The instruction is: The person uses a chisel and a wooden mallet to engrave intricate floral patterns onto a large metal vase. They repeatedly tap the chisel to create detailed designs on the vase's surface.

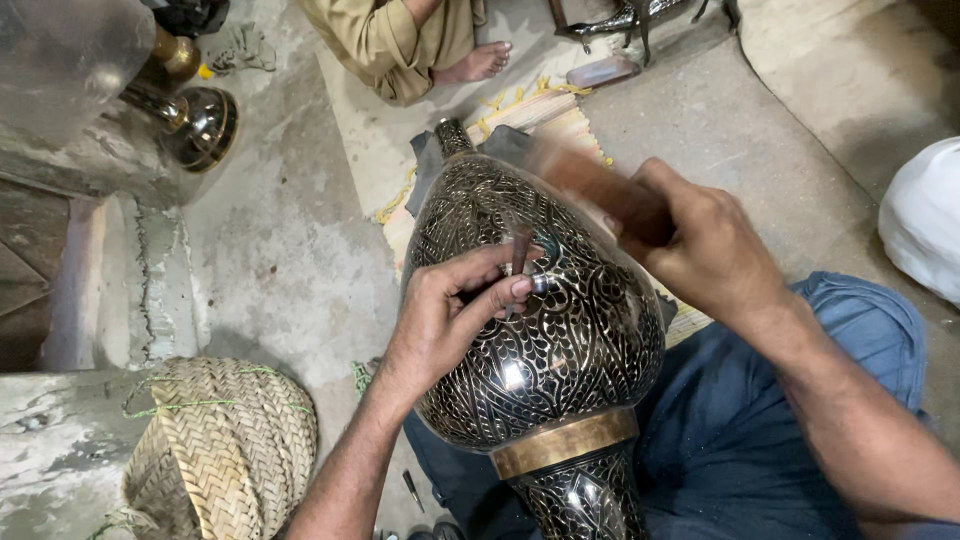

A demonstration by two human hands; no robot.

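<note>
Engraved metal vase across the lap, chisel set to its belly, mallet raised.

Item: large dark vase [540,330] with fine silver leaf pattern and a brass band [565,442] near its foot; it lies over the person's blue-trousered legs above the floor [290,250], long axis running from the near foot end away to the narrow neck. Left hand [445,320]: rests on the vase's left shoulder, its grip narrow, fingers pinched round a short chisel [519,255] that stands nearly upright, tip on the surface. Right hand [700,250]: just right of and above the chisel, grip closed round a blurred wooden mallet [590,185] whose head points left over the chisel top. Nearby: woven basket [225,450] at the lower left floor; another person's bare foot [480,62] at the far edge.
</note>
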